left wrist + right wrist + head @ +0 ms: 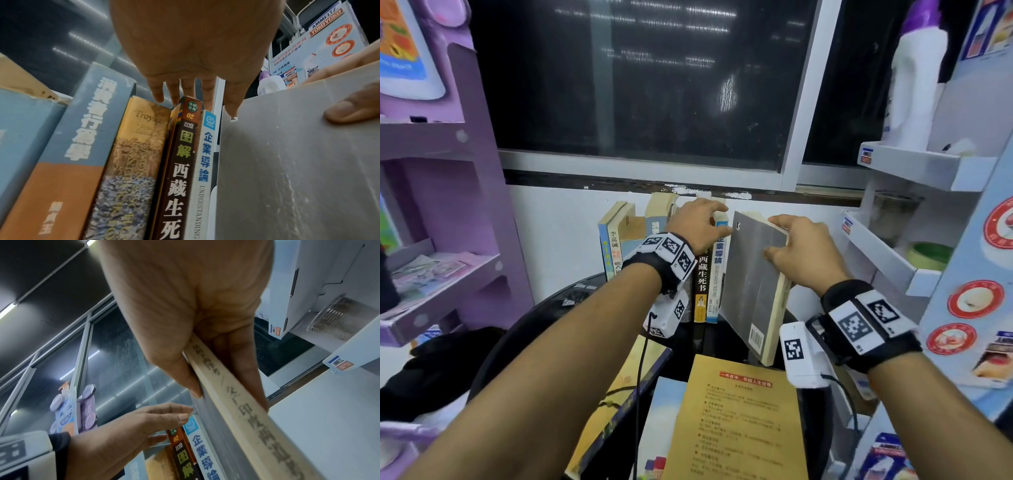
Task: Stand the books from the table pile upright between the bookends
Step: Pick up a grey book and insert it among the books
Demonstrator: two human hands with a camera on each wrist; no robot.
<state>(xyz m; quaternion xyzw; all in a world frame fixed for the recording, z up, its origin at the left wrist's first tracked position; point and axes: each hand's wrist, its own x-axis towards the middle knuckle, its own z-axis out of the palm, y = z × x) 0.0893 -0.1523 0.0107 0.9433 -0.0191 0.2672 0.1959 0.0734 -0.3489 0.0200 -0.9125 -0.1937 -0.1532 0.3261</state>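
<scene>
While the right hand (799, 250) pinches the grey book (755, 291) near its top edge, thumb on the cover and fingers (246, 369) behind the spine side, the book leans tilted at the right end of the upright row of books (664, 253). Its lower corner is nearer to the camera than the row. The left hand (697, 222) rests with straight fingers (231, 100) on the tops of the row (around the brown-spined book (180, 162) and the white-spined book (205, 154)), holding nothing. A yellow book (736, 421) lies flat on the table pile below.
</scene>
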